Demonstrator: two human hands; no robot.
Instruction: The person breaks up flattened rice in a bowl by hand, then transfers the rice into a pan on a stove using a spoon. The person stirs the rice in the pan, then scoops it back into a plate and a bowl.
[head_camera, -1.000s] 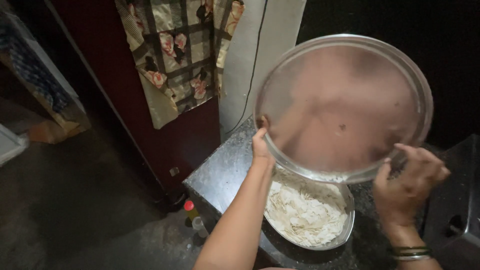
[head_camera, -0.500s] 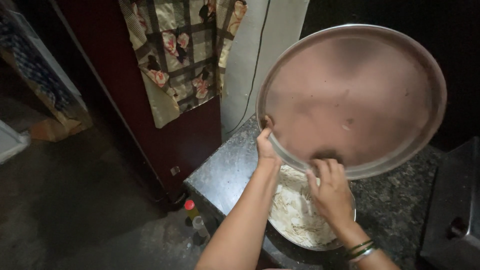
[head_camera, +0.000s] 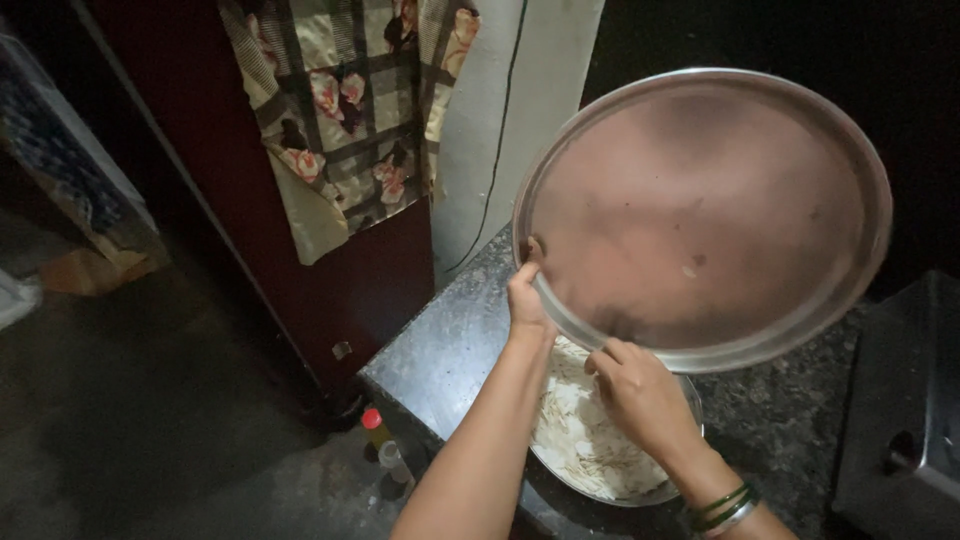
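Observation:
A large round steel plate (head_camera: 720, 210) is tilted up on edge, its inside facing me. My left hand (head_camera: 527, 300) grips its left rim, thumb inside. My right hand (head_camera: 640, 395), with green bangles at the wrist, reaches in under the plate's lower rim, fingers bent and touching the rim. Right below stands a steel bowl (head_camera: 690, 440) holding pale, shredded dough-like stuff (head_camera: 580, 440); my right hand hovers over it.
The bowl rests on a dark speckled stone counter (head_camera: 440, 350). A dark metal box (head_camera: 910, 410) sits at the right. A patterned cloth (head_camera: 350, 110) hangs on a dark red door. Two small bottles (head_camera: 385, 445) stand on the floor below the counter's corner.
The right hand has left the plate's right rim and come in under its lower edge, over the bowl. The plate stays tilted up in the left hand.

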